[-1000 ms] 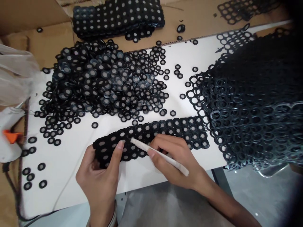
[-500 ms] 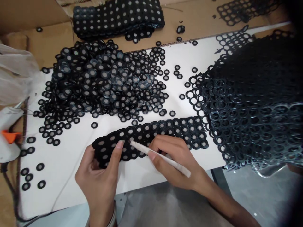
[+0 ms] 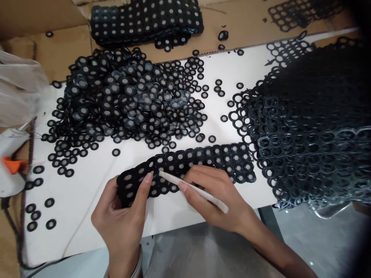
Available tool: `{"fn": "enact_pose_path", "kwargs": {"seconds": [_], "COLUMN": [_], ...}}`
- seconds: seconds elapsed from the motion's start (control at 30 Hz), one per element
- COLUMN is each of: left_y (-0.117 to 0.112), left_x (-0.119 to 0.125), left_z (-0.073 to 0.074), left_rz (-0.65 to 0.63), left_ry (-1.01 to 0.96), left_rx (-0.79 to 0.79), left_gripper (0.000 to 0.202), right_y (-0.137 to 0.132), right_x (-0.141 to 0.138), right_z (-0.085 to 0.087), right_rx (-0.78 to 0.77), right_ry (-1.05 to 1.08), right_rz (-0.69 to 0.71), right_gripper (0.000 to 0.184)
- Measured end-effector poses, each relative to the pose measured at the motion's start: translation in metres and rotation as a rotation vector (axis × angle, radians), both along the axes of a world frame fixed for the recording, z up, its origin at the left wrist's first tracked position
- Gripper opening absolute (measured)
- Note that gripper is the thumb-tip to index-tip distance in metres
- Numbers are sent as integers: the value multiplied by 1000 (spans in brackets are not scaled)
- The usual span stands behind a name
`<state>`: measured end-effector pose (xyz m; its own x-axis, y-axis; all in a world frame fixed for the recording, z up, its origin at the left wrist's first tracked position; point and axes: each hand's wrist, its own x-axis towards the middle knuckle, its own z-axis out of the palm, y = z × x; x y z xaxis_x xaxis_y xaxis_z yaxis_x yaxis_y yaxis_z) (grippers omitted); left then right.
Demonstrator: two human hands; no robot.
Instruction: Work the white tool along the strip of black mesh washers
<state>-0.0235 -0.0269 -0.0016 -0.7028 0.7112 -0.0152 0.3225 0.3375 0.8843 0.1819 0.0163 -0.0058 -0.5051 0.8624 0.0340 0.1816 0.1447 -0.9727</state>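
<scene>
A black strip with rows of round holes showing pale centres lies across the white board. My left hand grips its left end, thumb on top and fingers folded beneath; that end is slightly raised and curved. In my right hand is a thin whitish stick, pinched like a pen. The stick's tip touches or hovers just over the strip, close to my left thumb; contact cannot be made out.
Behind the strip is a heap of black rings, with loose ones around it. Black perforated sheets are stacked at the right. A folded dotted black sheet lies at the back. A white glue gun with an orange trigger is at the left.
The strip's left end has shifted slightly right under my left hand. My right hand has tilted the stick a little, its rear end moving left and up.
</scene>
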Motion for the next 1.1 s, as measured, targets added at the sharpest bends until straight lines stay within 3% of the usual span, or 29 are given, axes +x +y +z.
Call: {"fn": "enact_pose_path", "kwargs": {"seconds": [0.43, 0.63, 0.77, 0.93, 1.1], "left_y": [-1, 0, 0, 1, 0], "left_x": [-1, -2, -1, -1, -8], "left_z": [0, 0, 0, 0, -5], "left_rz": [-16, -25, -32, -62, -67], "left_ry": [-14, -13, -16, 15, 23], "left_rx": [10, 4, -21, -32, -67], "left_gripper": [35, 38, 39, 40, 44], "right_y": [0, 0, -1, -3, -3], "right_x": [-5, -3, -3, 0, 3], "right_z": [-4, -3, -1, -2, -1], "right_rx": [46, 31, 1, -24, -33], "right_ry": [-28, -3, 6, 17, 45], "right_rz": [-35, -41, -36, -39, -61], "right_gripper": [25, 5, 10, 29, 29]}}
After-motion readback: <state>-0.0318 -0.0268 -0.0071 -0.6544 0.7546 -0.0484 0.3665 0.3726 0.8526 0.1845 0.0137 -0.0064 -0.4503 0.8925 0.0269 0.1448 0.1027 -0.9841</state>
